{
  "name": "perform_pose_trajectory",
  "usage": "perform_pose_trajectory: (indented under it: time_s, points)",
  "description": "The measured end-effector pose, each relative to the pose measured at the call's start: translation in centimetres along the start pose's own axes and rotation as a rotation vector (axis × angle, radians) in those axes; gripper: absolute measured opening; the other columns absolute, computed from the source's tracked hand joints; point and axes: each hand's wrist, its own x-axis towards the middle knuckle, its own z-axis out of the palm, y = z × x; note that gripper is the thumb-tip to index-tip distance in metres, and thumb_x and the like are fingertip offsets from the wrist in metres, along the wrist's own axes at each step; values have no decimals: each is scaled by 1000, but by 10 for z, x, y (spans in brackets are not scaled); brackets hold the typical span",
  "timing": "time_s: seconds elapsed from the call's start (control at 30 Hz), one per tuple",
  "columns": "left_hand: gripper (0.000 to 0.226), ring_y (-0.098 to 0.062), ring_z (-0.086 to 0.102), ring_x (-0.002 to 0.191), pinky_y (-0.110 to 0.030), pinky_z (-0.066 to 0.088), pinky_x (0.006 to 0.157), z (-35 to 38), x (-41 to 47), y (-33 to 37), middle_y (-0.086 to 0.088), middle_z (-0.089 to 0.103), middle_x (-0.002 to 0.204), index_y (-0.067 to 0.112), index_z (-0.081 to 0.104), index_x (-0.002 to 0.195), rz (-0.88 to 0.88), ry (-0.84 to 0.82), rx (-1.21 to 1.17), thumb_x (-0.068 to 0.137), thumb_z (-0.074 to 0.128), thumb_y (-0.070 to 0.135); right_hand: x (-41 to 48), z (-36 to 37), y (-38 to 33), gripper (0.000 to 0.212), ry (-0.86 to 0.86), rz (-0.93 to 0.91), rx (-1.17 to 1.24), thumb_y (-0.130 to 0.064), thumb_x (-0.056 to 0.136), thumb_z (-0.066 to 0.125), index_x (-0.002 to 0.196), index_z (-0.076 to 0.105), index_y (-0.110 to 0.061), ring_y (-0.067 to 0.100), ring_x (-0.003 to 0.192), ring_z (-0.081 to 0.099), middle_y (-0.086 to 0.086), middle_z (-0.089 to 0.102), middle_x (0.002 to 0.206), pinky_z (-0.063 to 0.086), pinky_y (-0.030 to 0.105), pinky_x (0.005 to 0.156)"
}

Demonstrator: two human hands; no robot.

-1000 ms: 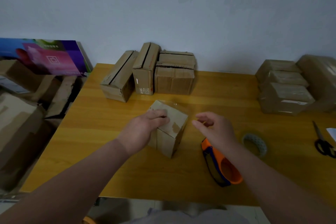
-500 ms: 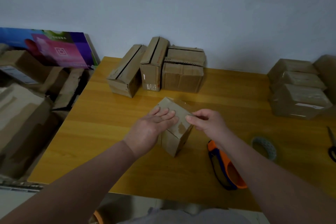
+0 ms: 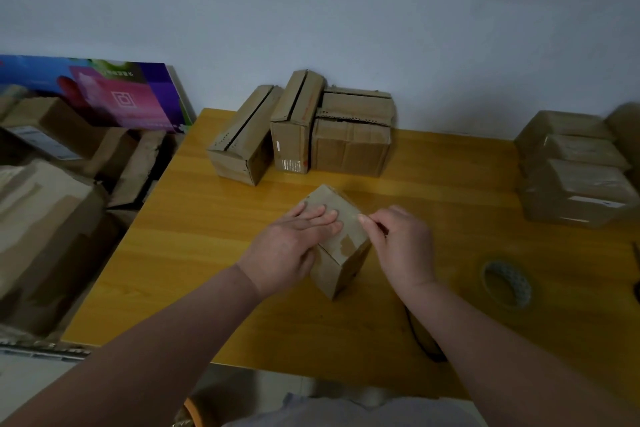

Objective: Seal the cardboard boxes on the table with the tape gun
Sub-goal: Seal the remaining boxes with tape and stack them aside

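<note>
Brown cardboard boxes (image 3: 349, 146), yellow wood-grain table (image 3: 207, 236), purple-pink printed board (image 3: 131, 97), grey wall (image 3: 311, 10)

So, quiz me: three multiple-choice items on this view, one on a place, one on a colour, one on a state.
1. Where is the tape roll?
A. On the table, near its right side.
B. On top of the boxes at the back.
C. On the floor.

2. What colour is the table top?
A. White.
B. Yellow-orange wood.
C. Black.

3. How is the left hand?
A. Gripping scissors.
B. Hanging off the table edge.
C. Flat on the small box, fingers straight.

Key:
1 A, the roll lies on bare wood towards the right.
2 B, the wood grain shows across its surface.
3 C, its palm covers the box top.
</note>
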Motion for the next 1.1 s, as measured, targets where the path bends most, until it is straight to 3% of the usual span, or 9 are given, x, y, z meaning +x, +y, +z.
perform_pose_trajectory:
  time_s: [0.1, 0.17, 0.3, 0.43, 0.57, 0.63, 0.7, 0.87, 1.1]
  points:
    - [52, -23, 51, 127, -50, 26, 110, 0, 0, -1, -7, 59, 132, 12, 59, 129, -2, 1, -13, 80, 40, 16, -4, 0, 6, 33, 2, -152, -30, -33, 91, 53, 84, 75, -9, 20, 73, 67, 6, 70, 82, 57, 29, 66]
    - [51, -23, 49, 128, -50, 26, 111, 1, -1, 1, -7, 58, 133, 12, 58, 129, 0, 9, -22, 81, 40, 16, -12, -4, 9, 44, -63, -220, -104, -39, 92, 47, 102, 74, -6, 24, 91, 70, 10, 72, 105, 53, 30, 82]
    - [51, -21, 45, 131, -51, 25, 110, 3, -3, 2, -4, 56, 135, 13, 56, 132, 7, 18, -7, 84, 40, 19, -22, -17, 8, 63, -272, -281, -141, -57, 96, 31, 126, 62, -10, 25, 114, 59, 8, 58, 134, 54, 36, 86]
    - [48, -26, 47, 129, -53, 29, 107, 4, -9, 2, -4, 55, 136, 17, 55, 133, 19, 16, 94, 87, 40, 21, -18, -33, 6, 61, -334, -324, -108, -56, 89, 44, 134, 55, -16, 19, 121, 48, 0, 51, 142, 55, 40, 87]
    - [44, -31, 51, 125, -54, 36, 103, 9, -18, 5, -8, 57, 134, 15, 58, 130, -8, 75, 104, 90, 41, 16, 10, -45, 1, 110, -671, -117, -237, -65, 75, 63, 153, -4, -26, 16, 143, 9, -11, 5, 160, 30, 42, 112]
    - [44, -31, 50, 126, -53, 40, 102, 9, -19, 5, -9, 56, 134, 15, 57, 130, -22, 81, 52, 91, 39, 15, 24, -39, -1, 125, -784, -164, -375, -67, 70, 67, 149, -21, -26, 16, 146, -9, -13, -23, 157, 19, 43, 116]
    - [43, -33, 50, 126, -53, 42, 100, 10, -18, 4, -10, 57, 133, 12, 58, 129, -28, 80, 19, 91, 39, 14, 29, -32, -4, 128, -828, -207, -416, -66, 70, 69, 149, -22, -24, 19, 146, -16, -10, -31, 155, 10, 45, 118]
    - [42, -34, 49, 125, -54, 40, 101, 13, -17, 3, -13, 59, 130, 8, 61, 126, -36, 109, -51, 91, 38, 13, 28, -30, -11, 124, -788, -268, -539, -61, 75, 69, 150, -21, -21, 23, 147, -17, -4, -29, 156, 4, 47, 120]
    - [41, -30, 46, 127, -50, 37, 104, 16, -17, 2, -12, 59, 130, 9, 60, 126, -25, 134, -55, 92, 39, 13, 28, -24, -22, 122, -808, -315, -557, -53, 76, 72, 151, -18, -19, 24, 148, -10, -3, -25, 158, 14, 48, 119]
